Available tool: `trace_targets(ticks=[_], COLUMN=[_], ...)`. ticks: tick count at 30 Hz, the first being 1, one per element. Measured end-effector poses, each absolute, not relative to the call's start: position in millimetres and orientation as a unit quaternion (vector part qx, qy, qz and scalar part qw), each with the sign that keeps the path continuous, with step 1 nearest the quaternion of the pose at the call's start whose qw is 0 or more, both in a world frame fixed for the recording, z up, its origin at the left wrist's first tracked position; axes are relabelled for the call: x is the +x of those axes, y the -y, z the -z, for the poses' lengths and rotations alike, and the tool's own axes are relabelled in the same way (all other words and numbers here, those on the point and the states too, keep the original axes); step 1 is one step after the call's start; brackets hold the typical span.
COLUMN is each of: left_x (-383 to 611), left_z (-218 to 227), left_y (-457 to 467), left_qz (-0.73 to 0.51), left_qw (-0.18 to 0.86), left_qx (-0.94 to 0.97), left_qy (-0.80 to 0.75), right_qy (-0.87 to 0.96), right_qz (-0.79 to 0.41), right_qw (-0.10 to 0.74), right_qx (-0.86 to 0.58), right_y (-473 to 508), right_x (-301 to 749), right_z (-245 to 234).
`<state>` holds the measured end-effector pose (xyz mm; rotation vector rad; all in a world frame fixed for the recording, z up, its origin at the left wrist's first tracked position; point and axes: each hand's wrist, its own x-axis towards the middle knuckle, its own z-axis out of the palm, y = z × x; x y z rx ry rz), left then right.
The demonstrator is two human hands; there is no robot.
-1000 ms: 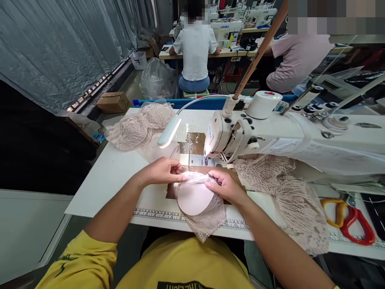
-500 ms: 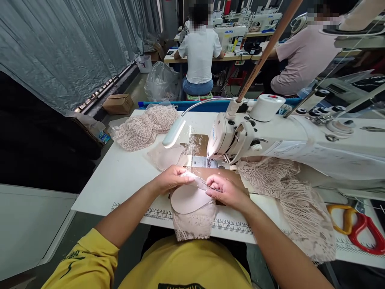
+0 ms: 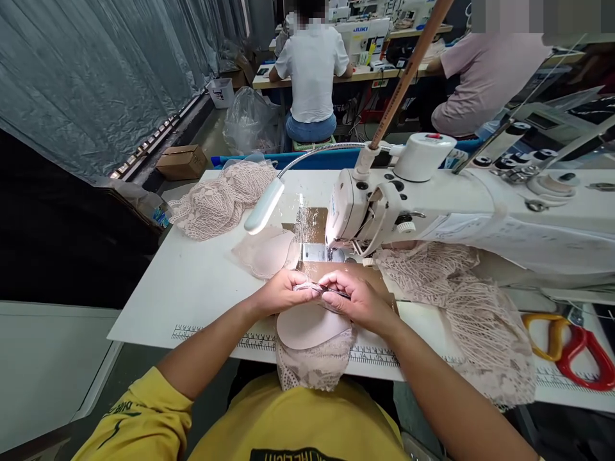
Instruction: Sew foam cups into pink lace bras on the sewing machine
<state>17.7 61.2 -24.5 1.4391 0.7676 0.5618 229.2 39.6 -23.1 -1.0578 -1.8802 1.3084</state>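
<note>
My left hand (image 3: 282,292) and my right hand (image 3: 356,298) meet over a beige padded cup (image 3: 310,325) with a lace piece (image 3: 312,366) hanging under it off the table's front edge. Both hands pinch the cup's upper edge, fingers closed. My right hand also holds thin dark tweezers (image 3: 331,291) against the fabric. The work lies just in front of the white sewing machine (image 3: 432,205) and its needle plate (image 3: 319,251).
A second cup (image 3: 266,251) lies left of the needle under the lamp (image 3: 263,206). Lace pieces are piled at back left (image 3: 221,198) and at right (image 3: 475,314). Red and yellow scissors (image 3: 567,349) lie at far right. Two people sit at machines behind.
My hands have come closer together on the cup's top edge, folding it. The cup and lace have slid nearer the table's front edge.
</note>
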Motion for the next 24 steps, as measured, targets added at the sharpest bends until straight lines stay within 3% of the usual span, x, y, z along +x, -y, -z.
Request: trace_targets(ticks=[13,16,20,22,24], left_x=[21.1,13.9,-1.6,-7.9,-12.3], left_z=[22.4,10.8,-5.5,-6.9,-2.9], left_y=[-58.0,-56.2,-72.8,-91.7,-111.5], left_qz=[-0.231,-0.210,-0.235,-0.236,-0.200], left_qw=[0.661,0.559,0.302,0.212,0.194], left_qx=[0.626,0.705,0.783,0.784,0.767], left_qy=[-0.343,-0.383,-0.491,-0.534,-0.578], right_qy=[0.699,0.660,0.707,0.793,0.872], right_qz=[-0.449,-0.450,-0.350,-0.277,-0.236], right_qw=[0.336,0.371,0.386,0.343,0.261], right_qx=[-0.444,-0.473,-0.478,-0.420,-0.340], right_y=[-41.2,-41.3,-36.5,-33.2,-31.1], right_x=[225.1,229.6,228.4,223.6,219.4], right_z=[26.7,34.0,34.2,31.4,29.5])
